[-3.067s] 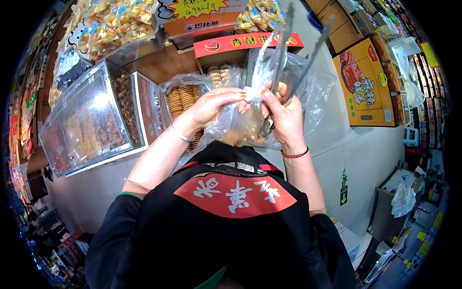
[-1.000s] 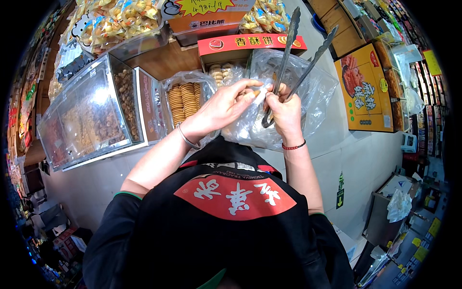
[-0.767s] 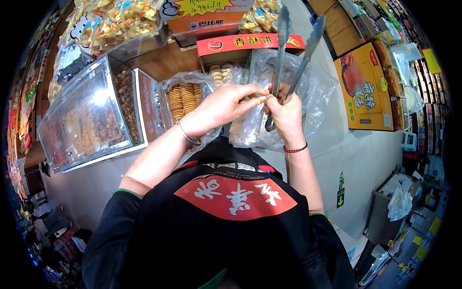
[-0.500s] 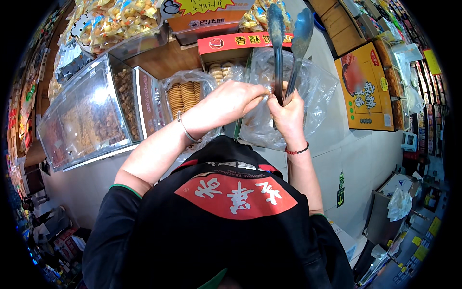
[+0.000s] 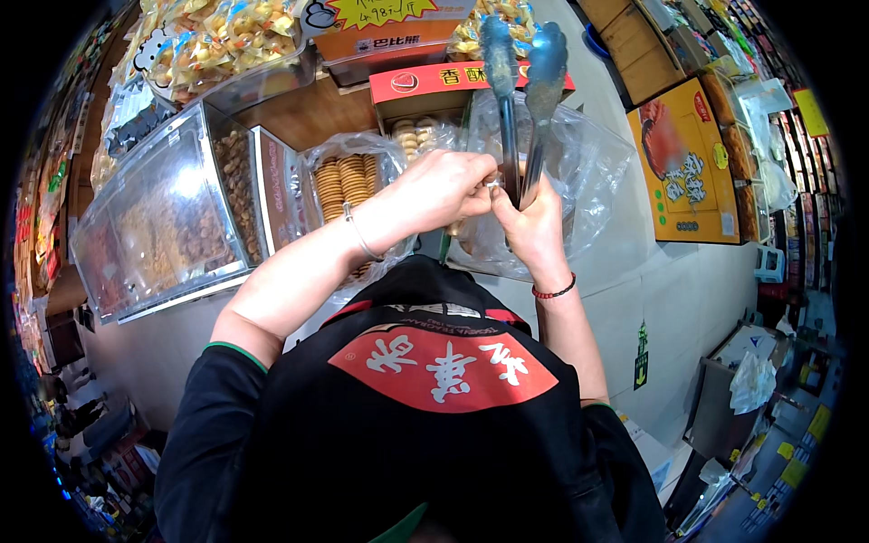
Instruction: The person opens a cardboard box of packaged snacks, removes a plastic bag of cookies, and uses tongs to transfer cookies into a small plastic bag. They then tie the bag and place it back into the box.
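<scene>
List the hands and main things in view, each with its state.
Left hand: fingers pinched together; what they grip is unclear
Right hand: closed around the tongs
Tongs: tips apart, pointing away from the wearer
Round biscuits: stacked in rows
Clear plastic liner: crumpled
Wrapped snacks: heaped

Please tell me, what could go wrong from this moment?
The right hand holds the tongs, its thumb beside the left hand; they might slip. Their raised tips could knock the red sign. In this view the left arm overlaps the cookies, so it may brush them.
</scene>
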Demonstrator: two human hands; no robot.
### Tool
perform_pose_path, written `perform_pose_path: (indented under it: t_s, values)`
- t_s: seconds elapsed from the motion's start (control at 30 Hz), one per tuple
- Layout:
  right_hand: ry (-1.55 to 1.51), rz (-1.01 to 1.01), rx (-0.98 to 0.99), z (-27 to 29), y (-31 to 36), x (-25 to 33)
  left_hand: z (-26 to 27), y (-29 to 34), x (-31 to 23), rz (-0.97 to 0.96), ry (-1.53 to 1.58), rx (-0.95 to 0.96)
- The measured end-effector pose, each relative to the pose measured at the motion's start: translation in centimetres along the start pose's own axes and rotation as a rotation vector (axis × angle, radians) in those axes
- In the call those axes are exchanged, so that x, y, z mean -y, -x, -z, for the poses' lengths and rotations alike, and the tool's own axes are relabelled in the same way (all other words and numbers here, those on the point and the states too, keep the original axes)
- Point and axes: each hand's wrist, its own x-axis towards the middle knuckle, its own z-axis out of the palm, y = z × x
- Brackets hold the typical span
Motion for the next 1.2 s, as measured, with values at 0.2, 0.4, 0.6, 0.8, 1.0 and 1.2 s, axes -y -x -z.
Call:
perform_pose_path:
  t_s: [0.2, 0.4, 0.6, 0.8, 1.0, 1.2]
  values:
    - [0.06, -0.012, -0.049, -0.5, 0.1, 0.9, 0.5, 0.5, 0.7, 0.013, 0.036, -0.024]
    - [0.083, 0.051, -0.099, -1.7, -0.5, 0.1, 0.9, 0.8, 1.3, 0.036, 0.048, -0.104]
    - [-0.007, 0.13, -0.074, -1.5, -0.2, 0.0, 1.7, 0.4, 0.9, 0.306, 0.546, -0.075]
    - [-0.072, 0.155, -0.073, -1.7, 0.1, -0.5, 1.7, 0.6, 1.6, 0.307, 0.661, 0.018]
    - [-0.291, -0.055, -0.033, -0.4, -1.1, -1.0, 2.3, 0.3, 0.6, 0.129, 0.367, 0.044]
    - [-0.259, -0.177, -0.013, -0.2, -1.1, 0.2, 1.9, -0.2, 0.0, -0.096, -0.06, 0.056]
